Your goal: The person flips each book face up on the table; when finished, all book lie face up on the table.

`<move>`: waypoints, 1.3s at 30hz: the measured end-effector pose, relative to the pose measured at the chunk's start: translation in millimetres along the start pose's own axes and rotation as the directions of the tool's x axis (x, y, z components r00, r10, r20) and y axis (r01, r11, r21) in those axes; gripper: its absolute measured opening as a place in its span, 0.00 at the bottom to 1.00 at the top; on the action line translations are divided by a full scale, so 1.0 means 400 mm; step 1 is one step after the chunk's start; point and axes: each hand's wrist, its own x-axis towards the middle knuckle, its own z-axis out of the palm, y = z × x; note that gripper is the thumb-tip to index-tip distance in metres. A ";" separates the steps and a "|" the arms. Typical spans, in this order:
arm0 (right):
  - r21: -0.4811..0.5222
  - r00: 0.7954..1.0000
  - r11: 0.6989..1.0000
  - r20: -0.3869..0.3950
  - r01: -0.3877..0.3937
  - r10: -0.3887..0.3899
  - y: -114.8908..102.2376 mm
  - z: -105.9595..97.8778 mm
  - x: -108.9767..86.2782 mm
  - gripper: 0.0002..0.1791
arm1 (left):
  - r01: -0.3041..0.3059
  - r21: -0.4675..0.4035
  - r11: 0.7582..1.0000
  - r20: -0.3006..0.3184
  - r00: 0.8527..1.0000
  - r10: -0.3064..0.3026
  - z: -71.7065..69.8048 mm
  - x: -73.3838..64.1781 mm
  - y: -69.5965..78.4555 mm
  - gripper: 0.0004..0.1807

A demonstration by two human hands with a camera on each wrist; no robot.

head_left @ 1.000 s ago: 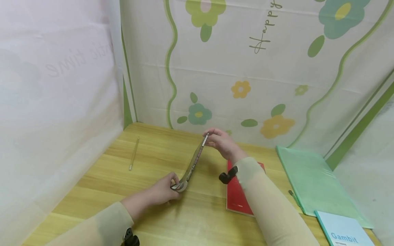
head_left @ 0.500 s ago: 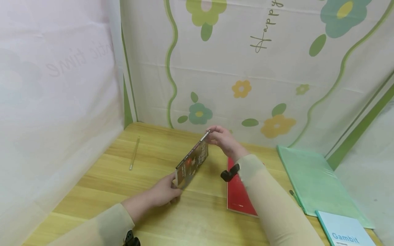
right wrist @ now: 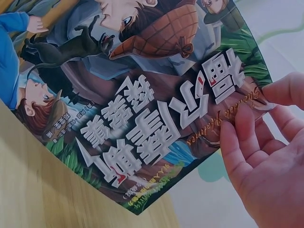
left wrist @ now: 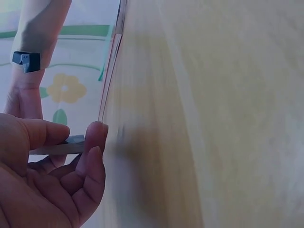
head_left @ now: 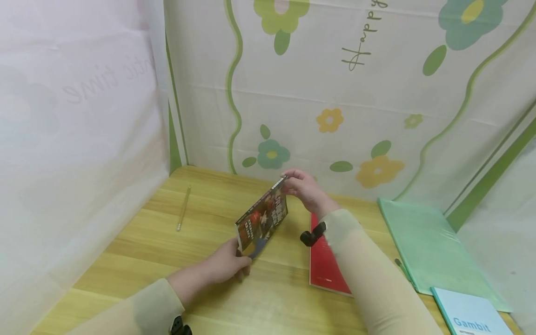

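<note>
A paperback book (head_left: 264, 218) with a dark illustrated cover is held up on edge over the wooden table, tilted, its spine uppermost. My left hand (head_left: 228, 263) grips its near lower end, the thumb on one side and fingers on the other. At the far upper corner, my right hand (head_left: 305, 188) pinches the book. The right wrist view shows the front cover (right wrist: 142, 104) close up, with large silver Chinese characters and a figure in a checked cap, the right thumb and fingers (right wrist: 232, 152) on its edge. In the left wrist view the left fingers (left wrist: 95, 166) curl round the book's edge.
A red book (head_left: 326, 267) lies beneath my right forearm. Farther right are a green folder (head_left: 435, 246), a dark-tipped green pen-like item (head_left: 405, 274) and a light blue "Gambit" notebook (head_left: 469, 309). A pencil (head_left: 183, 208) lies at the left. Patterned cloth walls (head_left: 293, 93) surround the table.
The held book has turned from nearly edge-on, so its front cover now shows in the head view. My left hand has shifted its grip slightly at the near end; the right hand keeps its corner.
</note>
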 end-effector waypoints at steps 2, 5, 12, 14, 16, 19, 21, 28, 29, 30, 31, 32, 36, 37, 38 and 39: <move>-0.016 1.000 1.000 0.004 0.000 0.000 -0.002 0.001 0.001 0.15 | 0.011 0.017 1.000 -0.001 1.000 -0.011 0.002 -0.002 0.002 0.29; -0.030 1.000 1.000 0.001 -0.001 0.001 -0.004 0.003 0.001 0.17 | 0.006 0.033 0.999 0.001 1.000 -0.006 0.005 -0.004 0.006 0.26; -0.060 1.000 0.998 -0.021 -0.023 0.022 0.007 0.003 0.005 0.14 | 0.017 -0.088 0.996 0.027 1.000 -0.014 0.017 -0.005 0.012 0.26; -0.079 0.999 0.996 -0.022 -0.028 0.027 0.011 0.001 0.006 0.14 | 0.029 -0.134 0.991 0.039 0.999 -0.024 0.023 -0.004 0.008 0.25; -0.096 1.000 0.995 -0.016 -0.027 0.026 0.015 0.001 0.008 0.15 | 0.042 -0.168 0.985 0.053 0.998 -0.033 0.030 -0.004 0.005 0.23; -0.114 1.000 0.993 0.007 -0.021 0.021 0.022 0.000 0.010 0.17 | 0.064 -0.175 0.982 0.067 0.996 -0.053 0.039 -0.007 -0.001 0.19; -0.117 0.999 0.993 0.026 -0.017 0.021 0.025 0.000 0.012 0.19 | 0.078 -0.180 0.981 0.069 0.995 -0.066 0.045 -0.008 -0.005 0.17; -0.074 0.998 0.996 0.043 -0.043 0.046 0.036 0.009 0.017 0.23 | 0.098 -0.247 0.964 0.052 0.995 -0.087 0.064 -0.008 -0.020 0.16; -0.069 0.998 0.996 0.044 -0.047 0.050 0.038 0.011 0.018 0.23 | 0.099 -0.257 0.961 0.050 0.995 -0.089 0.066 -0.008 -0.022 0.16; -0.067 0.998 0.996 0.043 -0.052 0.055 0.040 0.012 0.018 0.23 | 0.099 -0.265 0.959 0.049 0.995 -0.089 0.068 -0.008 -0.024 0.16; -0.068 0.997 0.996 0.044 -0.056 0.059 0.042 0.014 0.018 0.23 | 0.102 -0.272 0.957 0.046 0.995 -0.093 0.070 -0.008 -0.025 0.15; -0.070 0.997 0.996 0.046 -0.058 0.062 0.044 0.016 0.019 0.23 | 0.107 -0.279 0.954 0.044 0.994 -0.098 0.072 -0.008 -0.026 0.14; -0.090 0.995 0.993 0.054 -0.073 0.078 0.051 0.024 0.019 0.22 | 0.122 -0.312 0.942 0.045 0.993 -0.114 0.077 -0.011 -0.026 0.13; -0.100 0.995 0.992 0.060 -0.074 0.081 0.052 0.025 0.020 0.22 | 0.125 -0.327 0.937 0.047 0.992 -0.117 0.078 -0.012 -0.025 0.13; -0.106 0.994 0.991 0.067 -0.076 0.083 0.054 0.026 0.021 0.23 | 0.127 -0.342 0.931 0.051 0.992 -0.116 0.079 -0.012 -0.023 0.14; -0.112 0.994 0.991 0.071 -0.078 0.086 0.056 0.026 0.023 0.23 | 0.131 -0.357 0.925 0.055 0.991 -0.119 0.081 -0.013 -0.022 0.14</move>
